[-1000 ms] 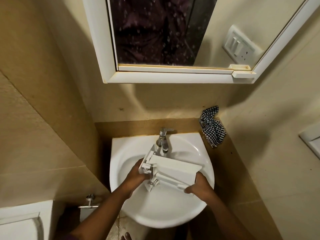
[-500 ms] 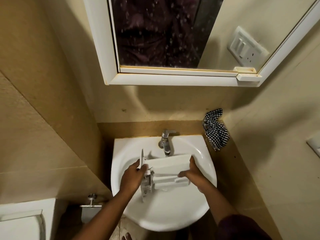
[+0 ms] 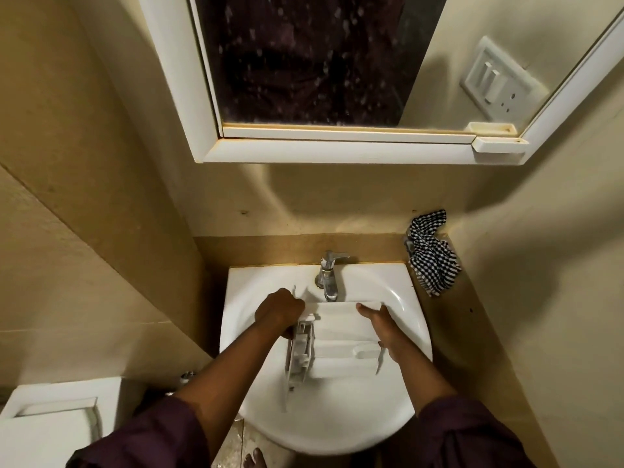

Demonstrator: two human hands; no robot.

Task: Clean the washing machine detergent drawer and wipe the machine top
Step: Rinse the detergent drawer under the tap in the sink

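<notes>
The white plastic detergent drawer (image 3: pixel 341 339) lies level over the bowl of the white sink (image 3: pixel 398 430), just below the chrome tap (image 3: pixel 328 278). My left hand (image 3: pixel 279 313) grips its front panel end on the left. My right hand (image 3: pixel 385 331) holds the drawer's right end, with the thumb over the far edge. A black-and-white checked cloth (image 3: pixel 432 255) is bunched on the ledge to the right of the sink, apart from both hands. The washing machine is out of view.
A white-framed mirror (image 3: pixel 337 143) hangs above the sink on beige tiled walls. A white toilet cistern (image 3: pixel 50 420) stands at the lower left. A bare toe (image 3: pixel 253 459) shows on the floor under the sink.
The drawer has turned from tilted to level and squared under the tap. My right hand slid from the near corner to the drawer's far right end. The head moved closer.
</notes>
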